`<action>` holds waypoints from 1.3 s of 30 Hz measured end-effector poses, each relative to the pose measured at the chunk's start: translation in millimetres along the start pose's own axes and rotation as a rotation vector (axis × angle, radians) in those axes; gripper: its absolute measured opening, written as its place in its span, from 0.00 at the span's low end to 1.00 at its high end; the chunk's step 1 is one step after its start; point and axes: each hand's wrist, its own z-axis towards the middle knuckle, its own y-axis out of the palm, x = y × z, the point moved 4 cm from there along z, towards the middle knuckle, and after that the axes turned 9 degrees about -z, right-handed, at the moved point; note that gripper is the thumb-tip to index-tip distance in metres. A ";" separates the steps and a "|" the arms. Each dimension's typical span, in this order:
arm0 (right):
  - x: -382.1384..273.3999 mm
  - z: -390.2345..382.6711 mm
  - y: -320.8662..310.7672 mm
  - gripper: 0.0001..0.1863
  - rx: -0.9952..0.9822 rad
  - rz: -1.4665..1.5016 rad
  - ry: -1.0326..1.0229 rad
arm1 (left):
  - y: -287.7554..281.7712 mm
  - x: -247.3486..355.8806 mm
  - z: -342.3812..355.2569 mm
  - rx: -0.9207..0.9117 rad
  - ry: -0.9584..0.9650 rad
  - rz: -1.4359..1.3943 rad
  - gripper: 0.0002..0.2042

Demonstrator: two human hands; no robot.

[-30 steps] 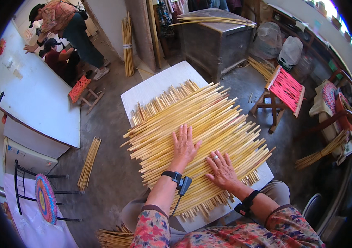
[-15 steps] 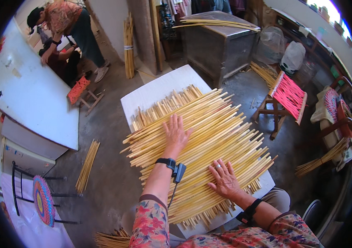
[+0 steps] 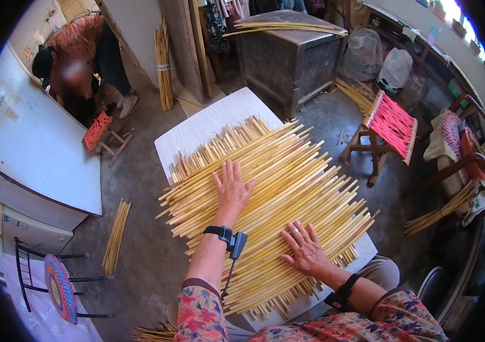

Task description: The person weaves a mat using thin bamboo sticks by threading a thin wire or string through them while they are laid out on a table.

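Observation:
A broad layer of straw-yellow plant stalks point(image 3: 276, 196) lies side by side across a white board point(image 3: 182, 132). Beneath it a second layer of stalks point(image 3: 219, 147) runs crosswise, its ends showing at the far and near sides. Flat on the upper stalks, toward the far left of the layer, rests my left hand point(image 3: 233, 192), fingers spread. My right hand point(image 3: 306, 251) also lies flat, nearer to me on the right part, with a ring on one finger. Neither hand grips anything. Both wrists carry black straps.
Left stand a white table point(image 3: 43, 154) and a stool with a round woven seat point(image 3: 61, 289). Stalk bundles lie on the floor point(image 3: 116, 236) and lean by the doorway point(image 3: 163, 68). A red-webbed folding stool point(image 3: 390, 125) stands right, a dark cabinet point(image 3: 288, 62) behind. Another person point(image 3: 80, 57) bends at far left.
The view has shifted slightly. My hands stay flat on the stalks in nearly the same places. The person at far left has bent lower.

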 end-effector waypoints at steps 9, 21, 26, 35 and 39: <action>-2.5 0.5 -0.7 0.35 -0.038 -0.017 0.004 | -3.4 -6.8 17.2 0.058 0.029 0.035 0.33; -2.1 5.0 -0.3 0.35 -0.052 -0.019 0.017 | -4.2 -15.3 11.7 0.015 -0.023 -0.004 0.32; 2.6 -0.5 4.7 0.35 -0.040 -0.010 -0.007 | 4.5 -11.0 16.5 0.010 -0.007 0.046 0.33; -0.2 -4.5 5.4 0.34 -0.015 0.022 -0.017 | 0.3 -8.8 12.7 0.005 -0.014 0.044 0.32; -1.7 -1.2 7.4 0.34 -0.022 0.038 -0.014 | 5.5 -19.9 11.0 -0.003 -0.026 0.054 0.33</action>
